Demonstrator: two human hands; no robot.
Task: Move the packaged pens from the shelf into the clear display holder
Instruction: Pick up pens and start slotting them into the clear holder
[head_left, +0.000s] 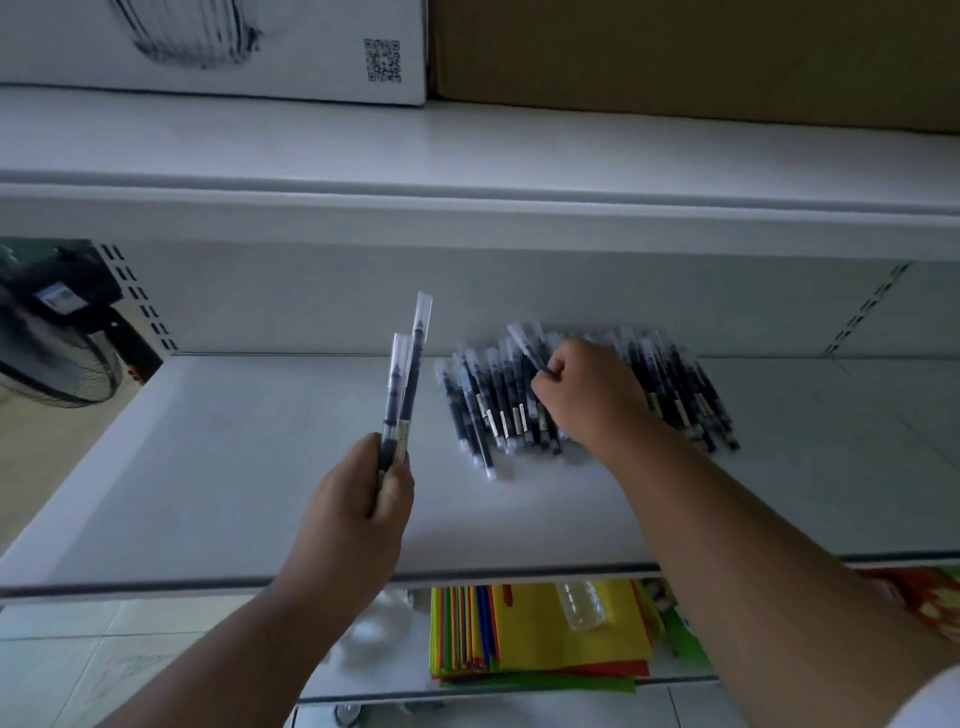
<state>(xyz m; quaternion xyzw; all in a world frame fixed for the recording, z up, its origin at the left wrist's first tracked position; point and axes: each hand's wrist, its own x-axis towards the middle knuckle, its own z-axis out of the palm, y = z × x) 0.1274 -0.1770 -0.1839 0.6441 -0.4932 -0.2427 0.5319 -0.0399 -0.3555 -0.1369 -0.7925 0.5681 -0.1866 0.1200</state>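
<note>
- Gripping two packaged pens (402, 395) in left hand (358, 512), fingers curled round lower ends; long axes near upright, tips leaning slightly right and away, clear sleeve ends sticking out above.
- Pinching one pen (527, 345) with right hand (589, 397), fingers curled at pile top; long axis slanted, free end pointing up-left of knuckles.
- Pile of packaged pens (498, 410) lying flat on white shelf (260, 457), under and either side of right hand, well right of left hand; long axes mostly parallel, running front to back, fanned slightly.
- Look: dark barrels in clear narrow sleeves, small pale label near lower end; edges blurred.
- Below the forearms: lower shelf with coloured folders (540, 639) and clear bottle (582, 605) lying on them.
- Far left of left hand: black fan (52, 343).
- Above both hands: white box (285, 47) beside brown carton (675, 52).
</note>
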